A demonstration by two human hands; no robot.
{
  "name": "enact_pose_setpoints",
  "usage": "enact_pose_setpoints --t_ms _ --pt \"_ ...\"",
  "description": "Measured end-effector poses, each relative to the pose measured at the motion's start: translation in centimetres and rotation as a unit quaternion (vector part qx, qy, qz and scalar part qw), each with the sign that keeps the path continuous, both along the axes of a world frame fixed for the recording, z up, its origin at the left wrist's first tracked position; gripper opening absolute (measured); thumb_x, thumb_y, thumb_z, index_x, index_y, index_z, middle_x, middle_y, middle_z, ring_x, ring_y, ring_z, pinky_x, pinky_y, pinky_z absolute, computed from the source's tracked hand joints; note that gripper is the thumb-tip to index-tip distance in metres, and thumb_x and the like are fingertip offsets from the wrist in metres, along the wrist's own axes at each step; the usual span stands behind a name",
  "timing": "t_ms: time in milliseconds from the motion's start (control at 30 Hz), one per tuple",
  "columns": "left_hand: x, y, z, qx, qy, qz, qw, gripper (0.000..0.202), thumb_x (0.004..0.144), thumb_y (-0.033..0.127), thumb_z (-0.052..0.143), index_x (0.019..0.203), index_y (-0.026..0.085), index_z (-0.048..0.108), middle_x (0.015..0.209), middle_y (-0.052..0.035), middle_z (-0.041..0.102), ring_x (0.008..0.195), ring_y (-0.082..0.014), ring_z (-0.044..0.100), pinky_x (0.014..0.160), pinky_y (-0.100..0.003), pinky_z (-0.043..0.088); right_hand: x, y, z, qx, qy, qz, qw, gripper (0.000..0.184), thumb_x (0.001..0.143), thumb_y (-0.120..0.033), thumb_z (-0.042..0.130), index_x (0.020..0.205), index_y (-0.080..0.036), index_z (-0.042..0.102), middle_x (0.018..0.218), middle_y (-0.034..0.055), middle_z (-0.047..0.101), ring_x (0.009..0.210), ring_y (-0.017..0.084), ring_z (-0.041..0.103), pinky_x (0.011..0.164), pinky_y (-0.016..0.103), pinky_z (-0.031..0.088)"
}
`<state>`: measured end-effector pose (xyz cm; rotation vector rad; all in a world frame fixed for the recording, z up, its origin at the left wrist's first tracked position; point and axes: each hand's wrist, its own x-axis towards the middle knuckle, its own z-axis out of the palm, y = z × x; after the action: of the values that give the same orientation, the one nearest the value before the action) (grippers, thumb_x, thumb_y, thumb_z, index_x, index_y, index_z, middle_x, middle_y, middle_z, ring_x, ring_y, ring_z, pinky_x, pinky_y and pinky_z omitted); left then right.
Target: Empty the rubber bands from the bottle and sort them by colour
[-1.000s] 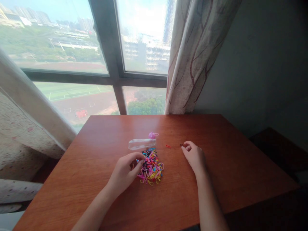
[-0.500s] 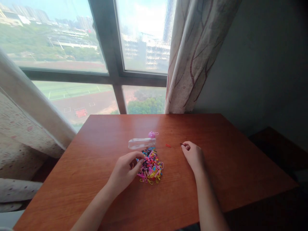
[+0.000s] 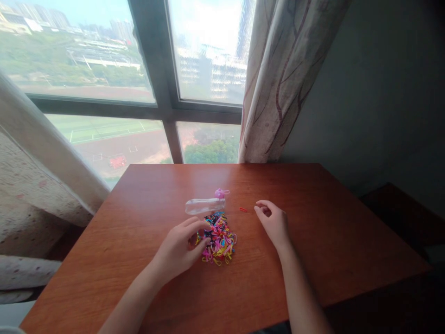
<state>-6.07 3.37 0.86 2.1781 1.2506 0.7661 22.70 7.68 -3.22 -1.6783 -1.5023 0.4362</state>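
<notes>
A small pile of colourful hair elastics [image 3: 220, 243], pink, yellow, black, blue and red, lies on the wooden table. Over its left side is my left hand [image 3: 182, 243], thumb and index finger apart with no elastic visibly held; the hand covers part of the pile. To the right, my right hand [image 3: 273, 220] hovers low over the table, its thumb and index tips slightly apart, and I see nothing clear between them. A single red elastic [image 3: 243, 209] lies just left of those fingertips.
Behind the pile lies a clear plastic tube-shaped container [image 3: 203, 206] on its side. A pink piece with a loop [image 3: 219, 193] sits by its right end. The brown table [image 3: 139, 195] reaches the window, with curtains [image 3: 278, 93] at both sides.
My right hand has shifted left toward the red elastic, and the small dark thing at its fingertips no longer shows. My left thumb and index finger have parted over the pile.
</notes>
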Motion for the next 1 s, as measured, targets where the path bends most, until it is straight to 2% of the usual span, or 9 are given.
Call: enact_pose_setpoints --t_ms 133,267,367,533,733,1000 --pt "0.1 -0.3 0.0 0.005 0.057 -0.036 0.998 0.019 0.085 0.024 0.060 0.103 0.024 0.065 0.097 -0.0028 0.066 0.076 -0.0145 0.062 0.068 -0.023 0.047 -2.3 -0.7 0.4 -0.011 0.040 0.121 0.992 0.019 0.082 -0.033 0.062 0.089 -0.019 0.072 0.075 0.0023 0.070 0.064 0.015 0.061 0.060 0.023 0.048" --pt "0.3 -0.3 -0.4 0.014 0.086 -0.047 0.995 0.021 0.085 0.027 0.062 0.106 0.026 0.065 0.104 -0.0031 0.068 0.076 -0.0152 0.066 0.068 -0.023 0.049 -3.7 -1.7 0.9 -0.045 0.065 0.274 0.959 0.013 0.081 -0.023 0.063 0.089 -0.018 0.073 0.077 0.0021 0.070 0.064 0.014 0.059 0.059 0.023 0.046" --pt "0.5 -0.1 -0.7 0.031 0.101 -0.037 0.994 0.020 0.087 0.025 0.060 0.106 0.026 0.065 0.100 -0.0033 0.069 0.078 -0.0168 0.067 0.069 -0.024 0.049 -4.1 -2.2 1.3 -0.066 0.073 0.325 0.941 0.013 0.082 -0.020 0.064 0.090 -0.019 0.073 0.077 0.0013 0.070 0.064 0.013 0.058 0.058 0.022 0.044" --pt "0.4 0.1 -0.8 0.034 0.082 -0.034 0.995 0.016 0.092 0.022 0.052 0.101 0.024 0.065 0.097 -0.0030 0.070 0.079 -0.0160 0.067 0.069 -0.023 0.048 -4.6 -2.4 1.2 -0.074 0.072 0.326 0.940 0.013 0.080 -0.021 0.069 0.092 -0.019 0.073 0.072 -0.0009 0.067 0.059 0.011 0.054 0.054 0.020 0.041" --pt "0.3 0.2 -0.4 0.014 0.016 -0.024 0.999 0.015 0.091 0.019 0.052 0.097 0.023 0.065 0.091 -0.0029 0.069 0.078 -0.0144 0.064 0.071 -0.023 0.048 -5.0 -2.3 1.0 -0.035 0.058 0.306 0.949 0.010 0.081 -0.018 0.068 0.089 -0.020 0.074 0.084 0.0009 0.073 0.070 0.013 0.062 0.065 0.023 0.046" --pt "0.3 0.3 -0.1 0.017 -0.004 -0.010 1.000 0.018 0.088 0.015 0.051 0.095 0.021 0.066 0.090 -0.0029 0.068 0.073 -0.0130 0.061 0.068 -0.022 0.047 -5.0 -2.4 1.6 -0.042 0.082 0.311 0.946 0.013 0.086 -0.025 0.064 0.089 -0.020 0.075 0.084 0.0025 0.075 0.071 0.015 0.065 0.064 0.023 0.046"
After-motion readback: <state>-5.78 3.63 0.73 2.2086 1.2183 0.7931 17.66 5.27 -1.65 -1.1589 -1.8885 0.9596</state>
